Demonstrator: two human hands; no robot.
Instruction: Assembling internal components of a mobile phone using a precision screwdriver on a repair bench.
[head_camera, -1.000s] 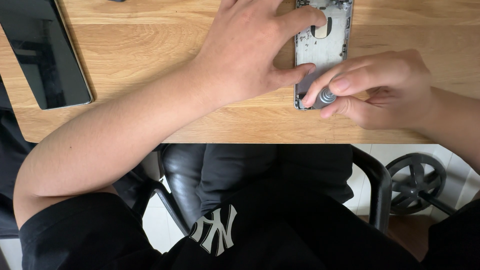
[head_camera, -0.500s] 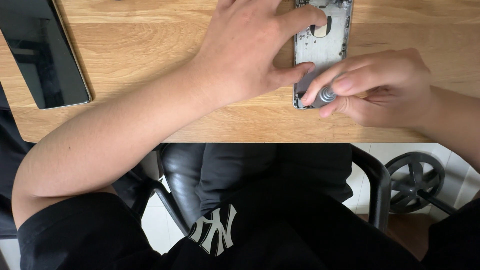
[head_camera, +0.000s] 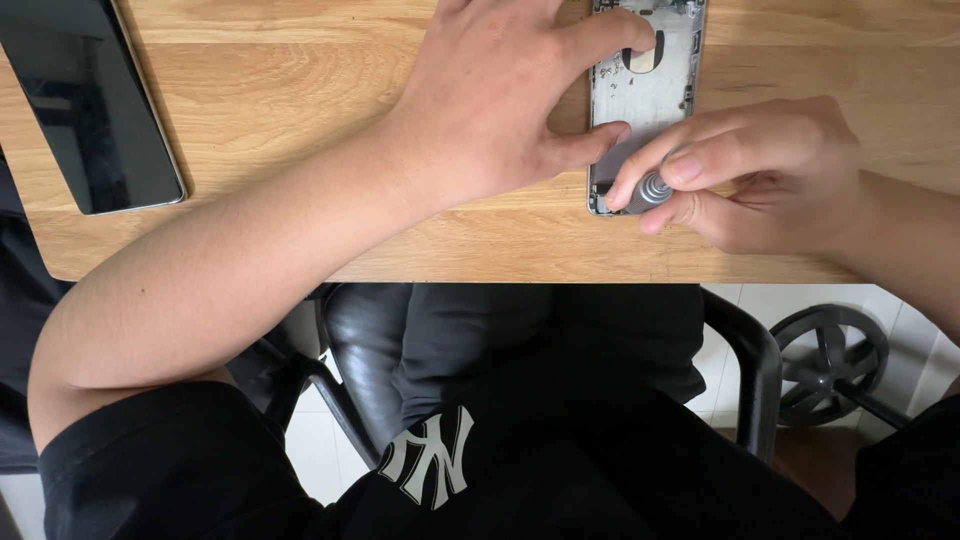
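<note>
Seen from the head camera, looking straight down on a wooden table (head_camera: 300, 120). Near the far edge, an opened phone shell (head_camera: 645, 100), grey metal inside up, long axis running away from the body, its near end pointing back at the seated person. Left hand (head_camera: 500, 100) spread flat beside and over the shell, forefinger laid across its upper part, thumb pressed against its near left edge; pinning it down, not gripping. Right hand (head_camera: 760, 175) just right of the shell's near end, fingers closed around a small screwdriver (head_camera: 652, 190), ribbed grey cap showing between thumb and forefinger. Tip hidden under the fingers, probably down at the shell's near corner, though not sure. So: shell directly left of and touching distance from the right fingertips, right hand the nearer to that corner. Well apart at far left, a dark tablet (head_camera: 90, 110) lying flat, screen off. Below the table edge, black clothing and a black chair (head_camera: 740, 350).
</note>
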